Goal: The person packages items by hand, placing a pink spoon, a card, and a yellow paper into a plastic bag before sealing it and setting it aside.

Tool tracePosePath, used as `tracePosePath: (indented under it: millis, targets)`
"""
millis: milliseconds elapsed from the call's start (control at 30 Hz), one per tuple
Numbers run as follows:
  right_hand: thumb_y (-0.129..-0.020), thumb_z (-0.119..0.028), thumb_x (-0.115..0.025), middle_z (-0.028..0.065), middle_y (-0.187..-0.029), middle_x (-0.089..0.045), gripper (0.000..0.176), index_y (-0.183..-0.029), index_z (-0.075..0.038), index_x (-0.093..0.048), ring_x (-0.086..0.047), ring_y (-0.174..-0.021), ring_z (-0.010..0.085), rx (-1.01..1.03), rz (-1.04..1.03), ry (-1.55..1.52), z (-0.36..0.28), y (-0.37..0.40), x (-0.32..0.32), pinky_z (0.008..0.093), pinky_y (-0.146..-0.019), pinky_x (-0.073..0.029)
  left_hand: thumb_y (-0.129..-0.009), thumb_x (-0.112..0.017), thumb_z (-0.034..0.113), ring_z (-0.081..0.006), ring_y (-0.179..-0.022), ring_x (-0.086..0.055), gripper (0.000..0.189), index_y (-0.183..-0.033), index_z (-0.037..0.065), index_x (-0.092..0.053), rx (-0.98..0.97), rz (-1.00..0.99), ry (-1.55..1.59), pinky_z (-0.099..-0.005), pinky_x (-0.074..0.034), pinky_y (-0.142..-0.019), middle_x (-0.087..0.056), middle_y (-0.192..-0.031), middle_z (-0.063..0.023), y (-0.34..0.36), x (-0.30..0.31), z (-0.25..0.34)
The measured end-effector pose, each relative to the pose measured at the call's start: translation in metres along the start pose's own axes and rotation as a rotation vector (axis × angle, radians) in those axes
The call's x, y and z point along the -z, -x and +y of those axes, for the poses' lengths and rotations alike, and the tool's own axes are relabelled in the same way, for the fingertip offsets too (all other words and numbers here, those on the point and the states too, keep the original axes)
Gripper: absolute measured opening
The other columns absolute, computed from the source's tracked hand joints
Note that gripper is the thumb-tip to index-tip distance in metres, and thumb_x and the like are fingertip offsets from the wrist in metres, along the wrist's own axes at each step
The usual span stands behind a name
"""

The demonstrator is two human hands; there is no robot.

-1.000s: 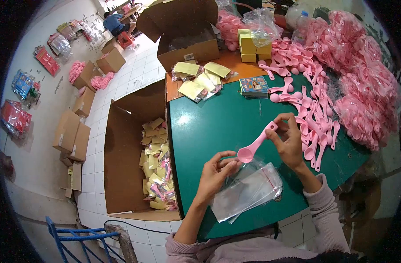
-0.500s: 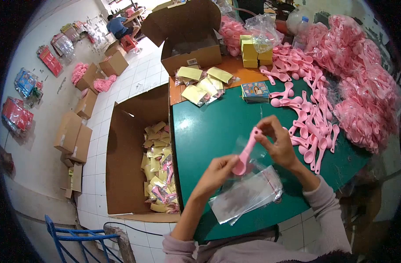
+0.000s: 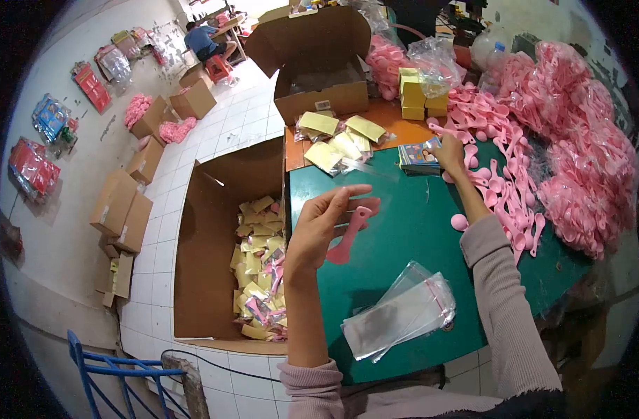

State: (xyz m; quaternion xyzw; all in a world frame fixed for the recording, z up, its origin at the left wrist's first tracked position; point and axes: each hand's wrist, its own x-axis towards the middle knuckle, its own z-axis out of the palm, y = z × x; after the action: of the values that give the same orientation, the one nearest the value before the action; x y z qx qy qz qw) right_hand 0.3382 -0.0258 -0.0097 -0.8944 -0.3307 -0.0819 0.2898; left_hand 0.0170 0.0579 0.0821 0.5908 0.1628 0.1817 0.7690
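My left hand [image 3: 318, 225] is raised over the left part of the green table, fingers stretched and thumb against them. It holds a clear plastic bag, hard to see, with a pink measuring spoon [image 3: 348, 237] in it, handle end up. My right hand [image 3: 450, 155] reaches to the far side, its fingers at the right edge of a stack of printed cards [image 3: 418, 158]; whether a card is pinched is too small to tell. Flat clear bags [image 3: 396, 318] lie in a loose pile near me. Many loose pink spoons [image 3: 501, 185] are heaped to the right of the cards.
A large open carton [image 3: 214, 244] with packed yellow-card bags [image 3: 260, 279] stands left of the green table [image 3: 403, 230]. Packed bags [image 3: 333, 143], yellow card stacks [image 3: 412, 94] and an open box [image 3: 323, 98] sit at the back. Big bags of spoons [image 3: 577, 153] rise right. A person [image 3: 202, 42] sits far off.
My right hand has left the spoon and moved away to the card stack. My left hand has moved up and left with the spoon, now in the bag. The view has shifted slightly.
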Motion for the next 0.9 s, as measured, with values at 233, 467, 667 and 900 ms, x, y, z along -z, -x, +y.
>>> tracePosePath:
  millis: [233, 467, 667, 900]
  targets:
    - [-0.069, -0.015, -0.065, 0.0141, -0.084, -0.059, 0.025, -0.089, -0.003, -0.055, -0.06, -0.076, 0.0291, 0.077, 0.148, -0.139, -0.006, 0.023, 0.031, 0.036, -0.067, -0.047, -0.091, -0.042, 0.026, -0.0144, -0.08, -0.06, 0.031, -0.106, 0.002, -0.056, 0.165, -0.08, -0.056, -0.0255, -0.048, -0.07, -0.062, -0.094, -0.0124, -0.016, 0.011, -0.033]
    - [-0.078, -0.008, -0.059, 0.0076, -0.073, -0.057, 0.016, -0.09, -0.001, -0.05, -0.056, -0.066, 0.0099, 0.208, -0.361, -0.868, -0.073, 0.086, 0.094, 0.0228, -0.049, -0.046, -0.09, -0.044, 0.029, -0.0151, -0.082, -0.06, 0.033, -0.108, 0.003, -0.054, 0.27, -0.102, -0.065, -0.0276, -0.048, -0.071, -0.062, -0.094, -0.0108, -0.02, 0.009, -0.047]
    - [-0.078, -0.009, -0.059, 0.0074, -0.071, -0.057, 0.014, -0.087, -0.001, -0.051, -0.054, -0.053, 0.0101, 0.354, -0.621, -0.616, -0.081, 0.089, 0.103, 0.0236, -0.045, -0.044, -0.09, -0.045, 0.03, -0.014, -0.079, -0.059, 0.033, -0.103, 0.002, -0.056, 0.285, -0.171, -0.156, -0.0262, -0.047, -0.068, -0.062, -0.088, -0.0071, -0.017, 0.001, -0.043]
    - [-0.072, -0.008, -0.062, 0.0083, -0.065, -0.053, 0.017, -0.078, 0.0, -0.048, -0.054, -0.059, 0.0147, 0.737, -0.566, -0.467, -0.087, 0.096, 0.104, 0.0288, -0.054, -0.043, -0.09, -0.045, 0.027, -0.0065, -0.071, -0.052, 0.033, -0.103, -0.001, -0.056, 0.168, -0.419, -0.337, -0.0222, -0.044, -0.065, -0.059, -0.085, -0.002, -0.023, -0.002, -0.053]
